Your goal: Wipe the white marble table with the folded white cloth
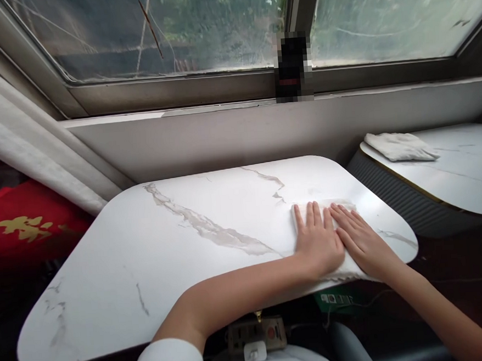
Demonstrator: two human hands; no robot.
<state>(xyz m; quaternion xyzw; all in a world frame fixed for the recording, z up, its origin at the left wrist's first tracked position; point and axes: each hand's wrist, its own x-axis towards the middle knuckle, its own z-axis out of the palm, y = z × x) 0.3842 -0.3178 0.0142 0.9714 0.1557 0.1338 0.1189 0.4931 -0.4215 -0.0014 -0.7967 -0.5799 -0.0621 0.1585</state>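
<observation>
My left hand [318, 242] lies flat on a white cloth [350, 266], its fingers spread and pointing away from me. Beside it, with the thumb side touching the left hand, my right hand [365, 243] also presses flat on the same cloth, fingers stretched out and angled to the left. The cloth rests on the right part of a white table top [117, 238] with grey-brown marble veins and rounded corners. Much of the cloth is hidden under both hands, and its near edge reaches the table's front edge.
On the right, a second marbled table [472, 175] carries a folded white cloth [401, 146]. A window [169, 92] runs along the back. A pale curtain [26, 124] and red fabric [33, 228] are at left. A power strip [272, 332] with a plugged-in white charger [255, 351] sits below the front edge.
</observation>
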